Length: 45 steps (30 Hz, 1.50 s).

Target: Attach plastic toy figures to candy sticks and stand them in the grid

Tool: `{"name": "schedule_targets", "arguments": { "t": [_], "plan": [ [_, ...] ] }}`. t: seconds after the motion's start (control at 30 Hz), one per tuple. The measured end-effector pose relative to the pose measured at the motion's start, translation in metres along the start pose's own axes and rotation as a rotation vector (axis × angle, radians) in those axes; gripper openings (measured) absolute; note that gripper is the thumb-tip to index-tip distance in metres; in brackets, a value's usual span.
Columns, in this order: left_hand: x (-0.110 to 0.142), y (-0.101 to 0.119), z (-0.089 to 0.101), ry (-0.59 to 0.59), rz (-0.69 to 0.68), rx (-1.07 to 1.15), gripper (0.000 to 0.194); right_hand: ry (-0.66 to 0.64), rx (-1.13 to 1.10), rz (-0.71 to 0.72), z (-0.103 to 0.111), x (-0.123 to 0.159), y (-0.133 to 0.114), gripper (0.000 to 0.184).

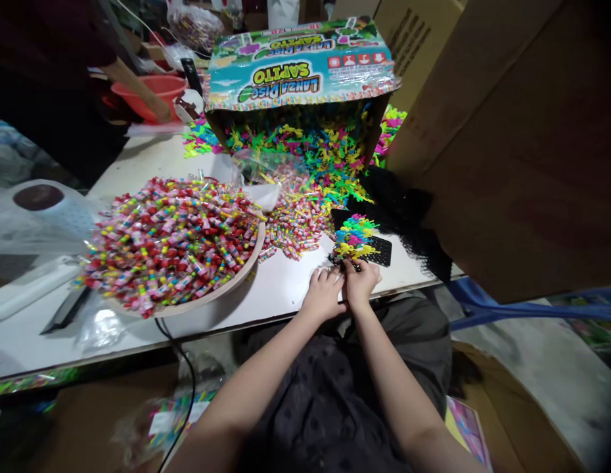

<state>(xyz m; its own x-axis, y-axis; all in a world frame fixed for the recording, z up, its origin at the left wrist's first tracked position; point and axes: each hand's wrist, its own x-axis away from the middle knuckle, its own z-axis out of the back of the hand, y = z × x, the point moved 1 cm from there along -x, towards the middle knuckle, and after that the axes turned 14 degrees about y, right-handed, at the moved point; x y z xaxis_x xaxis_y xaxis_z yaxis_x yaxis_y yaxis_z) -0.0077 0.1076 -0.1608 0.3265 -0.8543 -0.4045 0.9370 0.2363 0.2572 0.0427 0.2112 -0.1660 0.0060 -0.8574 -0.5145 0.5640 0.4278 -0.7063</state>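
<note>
My right hand (361,282) is at the near edge of a black perforated plate (383,251), thumb and forefinger pinched together on something too small to make out. Close beside it, my left hand (324,293) rests on the table edge with fingers bent and somewhat apart, its tips near the plate's left corner; I see nothing in it. Just beyond both hands, a small pile of bright plastic figures (355,235) in yellow, green, blue and pink covers part of the plate. Small pink-and-red tubes (295,226) are heaped to the left of it.
A large basin (236,279) overflows with candy-like tubes (172,243) at left. An open printed carton (300,72) spills plastic figures across the white table (280,289). Black netting (408,217) and a big cardboard box (522,144) stand right. Another person's arm (138,85) reaches near a red bowl (158,89).
</note>
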Motion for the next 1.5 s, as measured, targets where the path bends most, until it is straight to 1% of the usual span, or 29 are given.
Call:
{"name": "schedule_targets", "arguments": {
  "t": [0.27,0.43,0.57,0.83,0.97,1.1,1.23,1.33,1.4,1.5],
  "plan": [
    [-0.003,0.002,0.004,-0.005,-0.004,-0.012,0.069,0.030,0.002,-0.048,-0.003,0.001,0.002,0.024],
    [-0.002,0.003,0.005,-0.023,-0.003,-0.030,0.066,0.008,-0.045,-0.061,-0.002,0.001,0.002,0.022],
    [-0.002,0.005,0.008,-0.010,-0.003,-0.022,0.062,-0.007,-0.081,-0.071,-0.001,0.000,0.001,0.020],
    [-0.002,0.008,0.011,-0.004,0.006,-0.008,0.059,-0.025,-0.067,-0.013,-0.001,0.000,0.002,0.017],
    [-0.002,0.008,0.010,-0.007,0.003,-0.020,0.061,-0.014,-0.050,0.011,-0.001,0.000,0.001,0.016],
    [-0.004,0.006,0.011,0.014,0.019,0.034,0.057,-0.011,-0.041,0.029,-0.001,0.000,0.001,0.017],
    [-0.007,0.000,0.008,0.080,0.098,0.178,0.052,-0.026,-0.062,0.029,-0.001,-0.001,0.002,0.019],
    [-0.010,-0.007,0.004,0.152,0.239,0.291,0.038,-0.043,-0.092,0.028,-0.001,-0.002,0.003,0.018],
    [-0.013,-0.012,0.001,0.211,0.332,0.319,0.030,-0.058,-0.101,0.038,0.000,-0.002,0.003,0.017],
    [-0.021,-0.019,-0.002,0.279,0.409,0.314,0.027,-0.053,-0.105,0.045,0.001,-0.001,0.002,0.016]
  ]
}}
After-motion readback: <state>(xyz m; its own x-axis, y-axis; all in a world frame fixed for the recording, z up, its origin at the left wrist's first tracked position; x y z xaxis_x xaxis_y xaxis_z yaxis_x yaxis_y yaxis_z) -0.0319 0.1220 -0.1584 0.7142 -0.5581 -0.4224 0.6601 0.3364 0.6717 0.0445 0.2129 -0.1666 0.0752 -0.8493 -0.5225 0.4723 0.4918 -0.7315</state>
